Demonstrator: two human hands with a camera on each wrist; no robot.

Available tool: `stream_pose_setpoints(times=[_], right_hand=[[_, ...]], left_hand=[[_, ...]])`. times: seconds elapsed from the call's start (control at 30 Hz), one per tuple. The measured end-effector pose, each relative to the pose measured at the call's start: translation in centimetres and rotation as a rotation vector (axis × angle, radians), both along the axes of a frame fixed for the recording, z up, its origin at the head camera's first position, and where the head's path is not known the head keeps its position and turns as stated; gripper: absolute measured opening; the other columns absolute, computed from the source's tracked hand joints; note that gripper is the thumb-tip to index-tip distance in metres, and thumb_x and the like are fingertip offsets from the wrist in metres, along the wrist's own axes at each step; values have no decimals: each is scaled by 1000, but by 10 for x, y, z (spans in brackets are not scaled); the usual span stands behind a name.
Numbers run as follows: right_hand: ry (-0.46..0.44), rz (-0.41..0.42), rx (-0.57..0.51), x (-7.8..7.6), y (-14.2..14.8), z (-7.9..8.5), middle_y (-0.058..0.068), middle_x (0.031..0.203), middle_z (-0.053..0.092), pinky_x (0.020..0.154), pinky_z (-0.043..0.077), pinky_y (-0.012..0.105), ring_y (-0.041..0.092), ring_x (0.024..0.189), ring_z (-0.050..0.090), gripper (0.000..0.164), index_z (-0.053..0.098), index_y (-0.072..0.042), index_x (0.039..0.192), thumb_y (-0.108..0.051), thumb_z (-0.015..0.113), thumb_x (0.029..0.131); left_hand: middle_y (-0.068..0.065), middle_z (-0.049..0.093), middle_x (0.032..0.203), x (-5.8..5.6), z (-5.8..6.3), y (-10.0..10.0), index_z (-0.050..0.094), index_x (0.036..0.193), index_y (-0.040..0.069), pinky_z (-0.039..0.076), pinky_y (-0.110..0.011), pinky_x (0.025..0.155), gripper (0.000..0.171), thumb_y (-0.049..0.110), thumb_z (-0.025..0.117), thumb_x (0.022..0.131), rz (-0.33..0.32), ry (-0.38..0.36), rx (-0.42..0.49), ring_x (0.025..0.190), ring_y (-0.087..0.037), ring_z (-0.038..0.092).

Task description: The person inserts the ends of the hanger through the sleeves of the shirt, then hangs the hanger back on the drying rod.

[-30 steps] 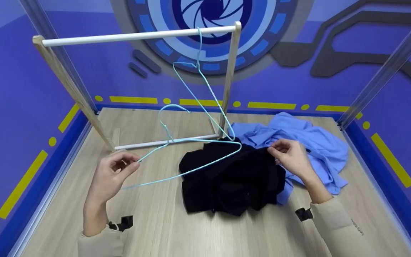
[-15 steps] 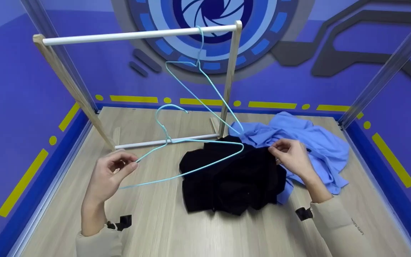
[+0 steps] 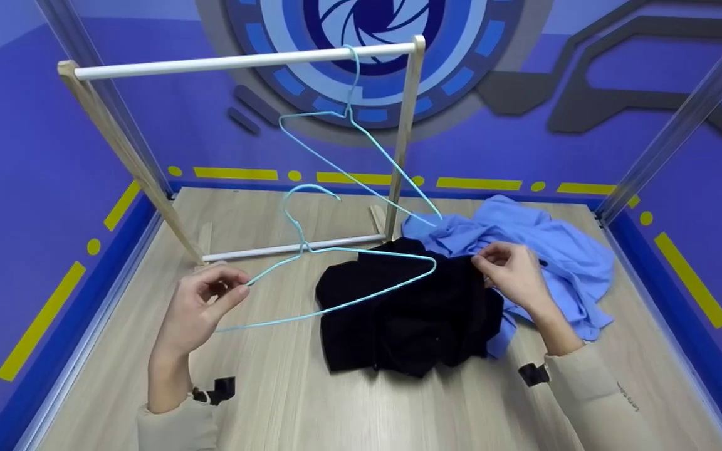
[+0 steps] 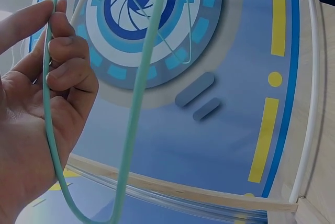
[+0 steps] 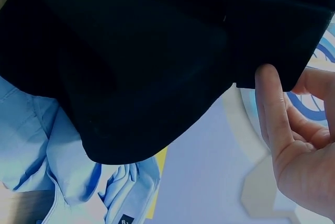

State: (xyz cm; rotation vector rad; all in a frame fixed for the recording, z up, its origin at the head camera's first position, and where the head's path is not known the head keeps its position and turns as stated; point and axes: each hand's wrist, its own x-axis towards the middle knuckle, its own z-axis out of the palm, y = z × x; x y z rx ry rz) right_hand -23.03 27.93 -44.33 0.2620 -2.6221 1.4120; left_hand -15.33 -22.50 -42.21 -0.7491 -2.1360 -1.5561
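Observation:
My left hand pinches the left shoulder of a light teal wire clothes hanger between thumb and fingers. The hanger's hook points up and its right end overlaps a black garment in the head view. In the left wrist view the hanger's wire runs past the palm, and the fingers curl at it. My right hand pinches the black garment's upper right edge, seen close up in the right wrist view as dark cloth held between thumb and fingertips. The garment lies bunched on the table.
A wooden rack with a white top bar stands at the back left. A second teal hanger hangs from its right end. A crumpled blue garment lies behind the black one. Blue printed walls enclose the wooden tabletop.
My left hand and its hanger have shifted slightly right, the hanger's tip reaching further over the black garment. The hanging hanger has turned on the bar. My right hand stays nearly still.

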Motion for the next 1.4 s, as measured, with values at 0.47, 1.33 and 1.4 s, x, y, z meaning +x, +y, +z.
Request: stream_pose_setpoints(times=[0.47,1.33,1.4], right_hand=[[26,-42,0,2,-4,3,9,69,68,53,56,29,19,53,67,12,74,0,88,-11,74,93],[58,-23,-46,7,-18,9,11,70,69,50,57,31,19,51,66,13,73,1,88,-11,76,93],[55,-24,-49,7,-19,10,11,70,69,50,56,31,18,51,66,13,73,1,88,-10,76,93]], left_hand=[[-3,67,83,-4,-1,15,76,99,11,42,-24,58,20,-8,73,91,10,-113,-46,70,-16,56],[2,68,87,-11,-18,52,76,103,15,42,-24,62,11,8,72,97,-73,-229,-85,75,-18,58],[2,68,87,-12,-20,55,76,104,14,42,-24,62,11,6,72,97,-77,-232,-83,75,-18,58]])
